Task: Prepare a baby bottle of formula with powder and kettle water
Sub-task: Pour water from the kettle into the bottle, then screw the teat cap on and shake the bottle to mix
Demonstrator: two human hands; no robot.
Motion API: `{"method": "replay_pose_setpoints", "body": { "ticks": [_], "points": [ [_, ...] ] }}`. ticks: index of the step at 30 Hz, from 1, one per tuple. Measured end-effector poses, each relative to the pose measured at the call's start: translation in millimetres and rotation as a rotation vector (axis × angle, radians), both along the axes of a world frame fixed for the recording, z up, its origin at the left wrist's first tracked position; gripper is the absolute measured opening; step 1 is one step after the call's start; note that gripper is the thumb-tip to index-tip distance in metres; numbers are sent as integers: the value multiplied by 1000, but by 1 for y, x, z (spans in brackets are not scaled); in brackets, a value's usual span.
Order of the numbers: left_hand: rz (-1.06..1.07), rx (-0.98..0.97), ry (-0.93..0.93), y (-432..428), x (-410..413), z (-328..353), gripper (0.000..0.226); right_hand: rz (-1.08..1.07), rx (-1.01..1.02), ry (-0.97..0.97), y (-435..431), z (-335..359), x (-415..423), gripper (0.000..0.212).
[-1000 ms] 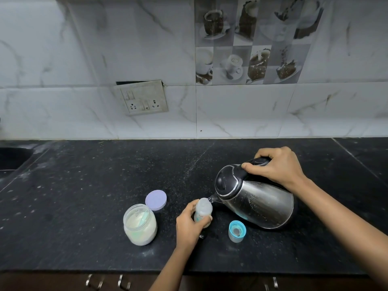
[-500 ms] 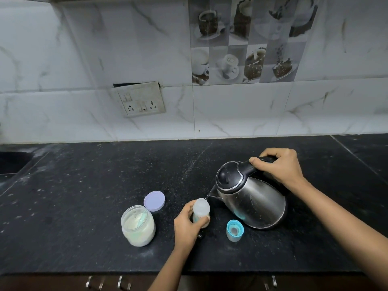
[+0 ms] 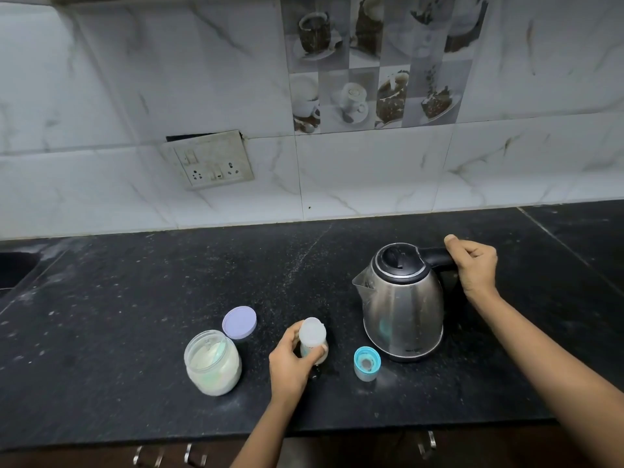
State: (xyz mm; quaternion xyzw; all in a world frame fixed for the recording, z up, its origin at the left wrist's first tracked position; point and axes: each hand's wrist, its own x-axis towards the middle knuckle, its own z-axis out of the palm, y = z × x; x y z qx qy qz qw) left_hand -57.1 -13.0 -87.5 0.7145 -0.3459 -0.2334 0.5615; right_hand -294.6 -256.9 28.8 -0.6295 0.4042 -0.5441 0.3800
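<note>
Fingers (image 3: 289, 337) of our left hand (image 3: 290, 364) curl round the baby bottle (image 3: 312, 334), which stands upright near the worktop's (image 3: 135, 315) front edge, mid-span. Our right hand (image 3: 474, 266) clamps the handle (image 3: 435, 256) of the kettle (image 3: 403, 309), upright, right of the bottle. Blue teat ring (image 3: 367, 363) lies between them. Open powder jar (image 3: 212, 363) and lilac lid (image 3: 239, 322) sit to the left.
</note>
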Motion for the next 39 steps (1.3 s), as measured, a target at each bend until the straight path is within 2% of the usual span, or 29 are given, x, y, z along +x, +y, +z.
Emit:
{"method": "replay_pose_setpoints", "body": {
  "ticks": [2,10,13,15,17,21,23,24,27,31,33,36,39],
  "points": [
    [5,-5,-9,2,0,-1,50,-16,18,-27,-3,-5,-6,64],
    [17,1,-32,9,-3,-3,51,-63,120,-89,-15,-18,-15,56],
    [25,11,-45,10,-3,-3,50,-74,141,-54,-17,-23,-18,61],
    [35,18,-50,11,-4,-3,50,-115,146,7,-11,-22,-18,53],
    [49,22,-50,11,-5,-3,51,-218,64,110,5,-21,-17,43],
    [52,33,-46,12,-5,-3,51,-396,-373,252,60,-33,-14,36],
    [50,36,-42,13,-5,-3,52,-245,-533,297,95,-49,-10,33],
    [47,38,-42,13,-4,-3,52,-116,-547,326,112,-58,-6,34],
    [28,56,-38,14,-5,-1,54,188,-433,521,153,-79,10,44],
    [75,83,-44,19,-12,-2,70,266,-80,709,170,-96,31,69],
    [130,70,-102,27,-22,-4,63,307,37,760,173,-99,39,78],
    [96,67,-154,38,-40,-12,53,314,139,769,175,-98,50,61],
    [-102,119,-131,40,-51,-15,50,278,195,745,175,-91,58,50]
  ]
}}
